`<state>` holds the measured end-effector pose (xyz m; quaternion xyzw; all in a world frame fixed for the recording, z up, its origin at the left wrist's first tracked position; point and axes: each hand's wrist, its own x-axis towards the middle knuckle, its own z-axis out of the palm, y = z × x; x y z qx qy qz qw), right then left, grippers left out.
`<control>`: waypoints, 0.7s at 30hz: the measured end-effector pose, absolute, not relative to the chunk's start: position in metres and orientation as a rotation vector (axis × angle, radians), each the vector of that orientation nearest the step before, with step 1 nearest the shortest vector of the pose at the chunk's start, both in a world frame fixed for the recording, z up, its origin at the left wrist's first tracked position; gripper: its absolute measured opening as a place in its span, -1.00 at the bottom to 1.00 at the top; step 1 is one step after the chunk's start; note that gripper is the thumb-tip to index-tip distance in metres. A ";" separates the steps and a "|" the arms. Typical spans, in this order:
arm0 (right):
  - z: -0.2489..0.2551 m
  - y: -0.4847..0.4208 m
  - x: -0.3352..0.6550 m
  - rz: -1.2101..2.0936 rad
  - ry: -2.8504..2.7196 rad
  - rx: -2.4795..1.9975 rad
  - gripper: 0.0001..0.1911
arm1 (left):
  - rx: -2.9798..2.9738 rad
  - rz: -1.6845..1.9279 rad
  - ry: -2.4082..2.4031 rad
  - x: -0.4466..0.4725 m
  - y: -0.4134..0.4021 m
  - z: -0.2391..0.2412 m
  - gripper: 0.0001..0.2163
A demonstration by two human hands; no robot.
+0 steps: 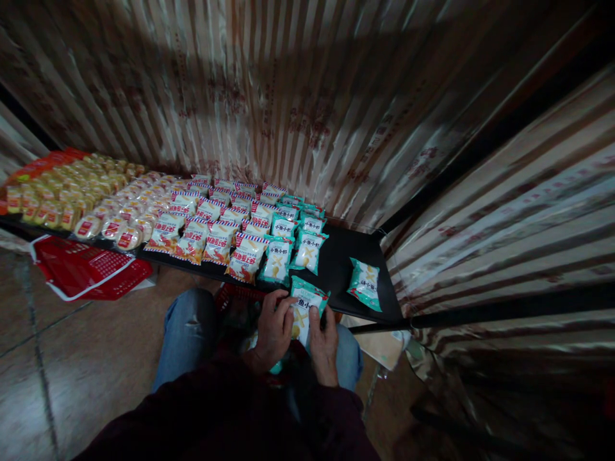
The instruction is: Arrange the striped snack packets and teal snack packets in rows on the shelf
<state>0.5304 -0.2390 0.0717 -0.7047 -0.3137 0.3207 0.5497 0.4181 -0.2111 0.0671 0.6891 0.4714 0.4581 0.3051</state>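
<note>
Between my two hands is a teal-and-white snack bag [301,318], held upright in front of my lap. My left hand [275,330] grips its left side with bent fingers, and my right hand [323,342] presses the right side with the thumb on the front. Just beyond, on the black shelf [336,275], stand rows of matching teal snack bags [277,257]. One more teal snack bag [365,283] lies by itself near the shelf's right end. Partly hidden below my hands is further teal packaging.
Red-and-white snack bags [217,242] fill the shelf's middle, with wrapped round cakes [129,237] and yellow packets [48,211] to the left. A red basket [96,282] sits on the floor at left. Striped curtains [269,83] hang behind, and a dark metal bar [442,166] slants at right.
</note>
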 end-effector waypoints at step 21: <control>0.083 -0.247 0.532 0.453 -1.031 -1.640 -0.61 | 1.060 0.847 0.918 0.419 -0.214 0.085 -0.40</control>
